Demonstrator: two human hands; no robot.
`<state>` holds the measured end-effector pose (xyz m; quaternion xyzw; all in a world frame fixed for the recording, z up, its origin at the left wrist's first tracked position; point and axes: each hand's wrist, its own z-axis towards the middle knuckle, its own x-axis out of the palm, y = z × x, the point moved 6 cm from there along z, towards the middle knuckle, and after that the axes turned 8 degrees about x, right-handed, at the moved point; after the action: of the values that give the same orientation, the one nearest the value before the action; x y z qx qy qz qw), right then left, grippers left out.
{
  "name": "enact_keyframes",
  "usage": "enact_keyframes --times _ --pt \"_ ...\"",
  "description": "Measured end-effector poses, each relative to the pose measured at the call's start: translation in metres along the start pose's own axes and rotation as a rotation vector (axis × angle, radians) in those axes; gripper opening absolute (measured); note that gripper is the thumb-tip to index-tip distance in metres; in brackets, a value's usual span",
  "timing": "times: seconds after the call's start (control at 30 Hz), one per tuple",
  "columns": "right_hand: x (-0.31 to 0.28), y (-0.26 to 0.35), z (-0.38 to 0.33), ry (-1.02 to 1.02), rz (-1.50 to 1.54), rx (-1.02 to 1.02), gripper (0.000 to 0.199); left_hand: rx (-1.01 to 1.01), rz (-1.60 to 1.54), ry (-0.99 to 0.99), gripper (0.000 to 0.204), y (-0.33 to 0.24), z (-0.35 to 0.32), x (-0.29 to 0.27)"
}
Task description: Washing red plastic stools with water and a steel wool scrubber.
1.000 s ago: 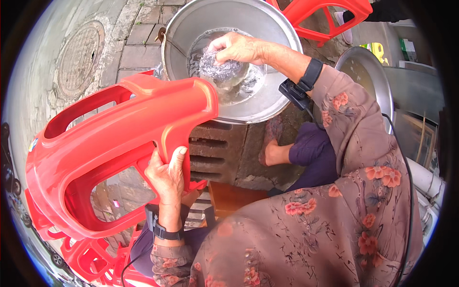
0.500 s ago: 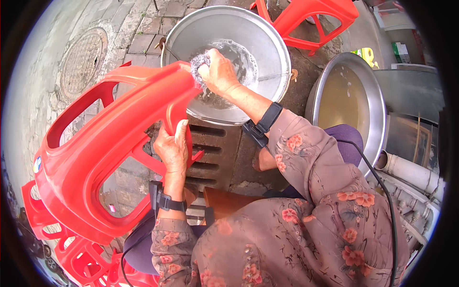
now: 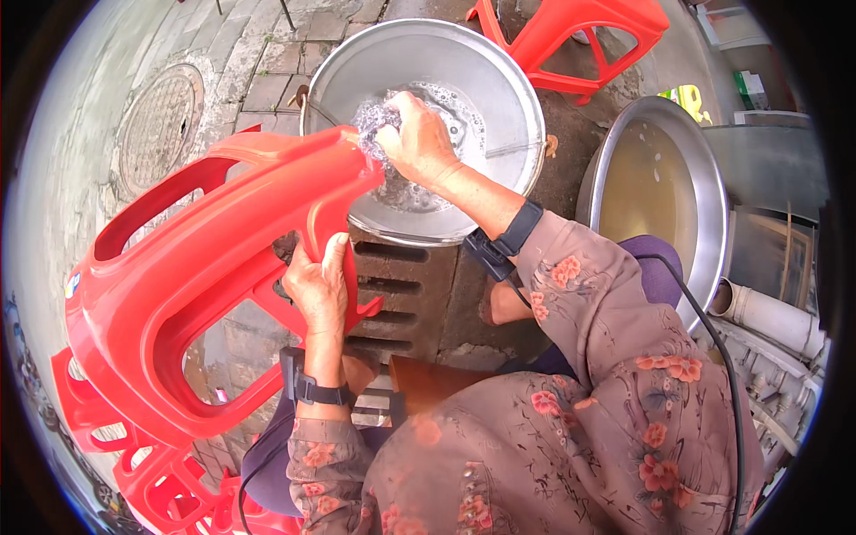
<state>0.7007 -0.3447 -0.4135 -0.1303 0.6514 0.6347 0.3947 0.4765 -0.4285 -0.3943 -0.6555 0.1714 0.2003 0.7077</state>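
Observation:
A red plastic stool [image 3: 223, 236] lies tilted on its side in front of me, its leg ends pointing toward a metal basin. My left hand [image 3: 319, 281] grips one of its legs, thumb up along the plastic. In my right hand [image 3: 417, 143] is a silvery scouring pad [image 3: 374, 127], pressed against the end of the upper leg. Both are over the near left part of the large metal basin [image 3: 343, 76], which holds sudsy water. The palm side of the right hand is hidden.
A second metal basin [image 3: 709, 192] with cloudy yellowish water stands at the right. Another red stool [image 3: 593, 40] is beyond the first basin, and several more red stools [image 3: 165, 486] lie at lower left. A slotted drain cover [image 3: 388, 294] is beneath my hands; a yellow-green bottle [image 3: 688, 100] stands far right.
The stool has shifted slightly, its leg end moving a little right and down. My right hand stays at that leg end with the scouring pad; the left keeps its hold.

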Motion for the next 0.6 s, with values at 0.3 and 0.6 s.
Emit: enact_keyframes --times 0.3,0.6 --pt "-0.003 0.023 0.023 0.294 -0.323 -0.318 0.026 -0.059 -0.059 0.037 0.031 -0.004 0.026 -0.029" --pt "0.074 -0.14 0.055 0.487 -0.689 0.186 0.026 -0.129 -0.079 0.034 0.036 0.0 0.038 -0.041"
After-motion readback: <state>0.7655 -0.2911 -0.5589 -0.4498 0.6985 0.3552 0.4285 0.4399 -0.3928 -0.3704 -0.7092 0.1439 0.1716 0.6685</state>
